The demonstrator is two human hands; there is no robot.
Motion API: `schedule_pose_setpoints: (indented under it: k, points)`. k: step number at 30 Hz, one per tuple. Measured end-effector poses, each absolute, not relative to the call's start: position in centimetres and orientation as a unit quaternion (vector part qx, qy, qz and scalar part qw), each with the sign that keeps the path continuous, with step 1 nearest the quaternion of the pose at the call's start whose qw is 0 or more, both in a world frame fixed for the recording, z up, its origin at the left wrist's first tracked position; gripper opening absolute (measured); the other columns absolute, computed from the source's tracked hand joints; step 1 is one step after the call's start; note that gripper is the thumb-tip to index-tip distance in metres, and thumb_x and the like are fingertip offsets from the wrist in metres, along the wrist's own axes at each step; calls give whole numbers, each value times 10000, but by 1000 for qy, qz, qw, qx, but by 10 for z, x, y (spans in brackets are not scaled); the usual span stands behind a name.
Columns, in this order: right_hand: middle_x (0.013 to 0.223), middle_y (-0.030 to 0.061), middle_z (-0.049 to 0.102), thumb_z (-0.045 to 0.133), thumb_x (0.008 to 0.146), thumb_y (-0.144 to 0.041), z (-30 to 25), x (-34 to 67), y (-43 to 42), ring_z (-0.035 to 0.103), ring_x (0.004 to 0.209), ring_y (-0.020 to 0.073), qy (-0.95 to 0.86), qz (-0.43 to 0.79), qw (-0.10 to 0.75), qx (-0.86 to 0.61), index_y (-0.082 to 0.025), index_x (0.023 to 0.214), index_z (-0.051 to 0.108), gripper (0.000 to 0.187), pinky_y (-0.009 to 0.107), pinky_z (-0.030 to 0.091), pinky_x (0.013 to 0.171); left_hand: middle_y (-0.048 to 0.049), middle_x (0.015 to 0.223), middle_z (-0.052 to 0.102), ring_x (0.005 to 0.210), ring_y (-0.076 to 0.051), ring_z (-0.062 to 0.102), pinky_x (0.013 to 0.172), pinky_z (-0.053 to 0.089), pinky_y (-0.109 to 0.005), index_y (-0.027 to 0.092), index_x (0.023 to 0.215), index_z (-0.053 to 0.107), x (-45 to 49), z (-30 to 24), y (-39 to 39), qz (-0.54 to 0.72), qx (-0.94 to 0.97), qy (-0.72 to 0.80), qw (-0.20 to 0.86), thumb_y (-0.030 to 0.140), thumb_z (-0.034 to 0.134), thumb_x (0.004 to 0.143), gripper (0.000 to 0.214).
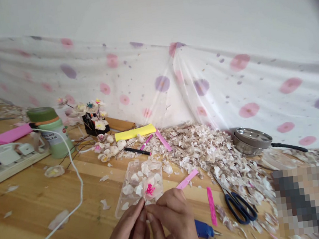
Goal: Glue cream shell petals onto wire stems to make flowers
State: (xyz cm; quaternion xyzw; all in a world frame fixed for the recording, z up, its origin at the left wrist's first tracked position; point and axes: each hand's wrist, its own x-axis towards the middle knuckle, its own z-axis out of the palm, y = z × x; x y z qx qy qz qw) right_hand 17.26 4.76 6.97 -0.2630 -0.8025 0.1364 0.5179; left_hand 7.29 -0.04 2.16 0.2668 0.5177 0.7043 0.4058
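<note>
Both my hands are at the bottom middle, fingers pinched together around a small white petal flower with a pink centre [150, 188]. My left hand [129, 234] grips it from the left and my right hand [174, 221] from the right. Right behind the flower lies a clear plastic tray [122, 207] holding several white petals. A blue glue gun [204, 229] lies just right of my right hand on the wooden table [42, 202].
Blue-handled scissors [238, 202], pink paper strips [211, 205] and a big heap of petal scraps [209, 148] lie to the right. A metal pan [251, 139] sits at the back right. A green jar [51, 131], a white cable [77, 182], finished flowers [95, 111] and a yellow strip [135, 132] are on the left.
</note>
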Motion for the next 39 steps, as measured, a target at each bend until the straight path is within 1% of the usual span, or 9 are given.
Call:
schedule_pose_setpoints:
  k: [5,9,11,14,19,23,27,33,39]
  points:
    - [649,12,572,509,807,-70,69,172,46,490,636,153,-795,131,532,-259,-196,793,617,167,299,362,604,-10,686,682,434,-88,484,374,389,-177,270,1021,749,65,19,4,694,209,486,489,425,803,649,406]
    - [672,7,569,538,796,-69,69,177,46,507,674,160,-793,157,530,-256,-208,827,618,164,303,374,632,55,535,567,352,2,336,346,293,-88,245,1042,732,63,31,8,703,131,425,555,354,839,629,440]
    - [693,7,561,549,795,-76,68,182,48,507,694,161,-802,166,515,-253,-202,816,597,137,304,374,645,56,560,575,328,35,262,325,251,-68,223,1031,733,61,36,10,698,108,378,599,315,858,608,451]
    - [713,9,531,524,819,-97,68,188,51,502,725,165,-802,186,501,-265,-195,752,539,120,310,364,663,40,651,608,331,59,245,304,212,-49,198,967,747,56,35,13,675,73,284,678,213,882,560,429]
    - [693,-4,476,453,888,-165,70,187,56,476,694,153,-766,238,506,-316,-195,691,449,200,299,351,646,49,677,580,331,73,283,292,160,-22,166,1013,727,50,21,11,631,24,133,764,94,780,685,340]
    - [759,20,564,479,925,-260,66,183,60,524,754,169,-745,316,479,-340,-187,773,561,188,306,380,698,57,684,555,331,78,200,277,118,-24,133,1007,717,50,20,8,608,34,75,789,74,725,747,267]
    - [865,49,616,532,907,-319,60,181,62,570,858,194,-719,386,461,-349,-179,883,635,175,324,406,780,57,672,552,334,71,173,275,151,-32,126,988,721,52,22,9,587,40,79,804,82,724,759,233]
    - [777,36,576,546,863,-304,63,180,62,548,778,189,-693,395,480,-366,-174,757,594,175,316,401,721,45,674,571,336,63,125,283,241,-36,158,1025,726,58,15,9,592,79,110,794,136,760,732,296]
    - [756,38,576,545,847,-284,66,179,60,537,763,187,-688,397,482,-369,-173,721,592,173,316,394,710,48,682,585,330,57,102,298,283,-43,192,1007,734,57,21,10,581,125,122,795,166,758,744,265]
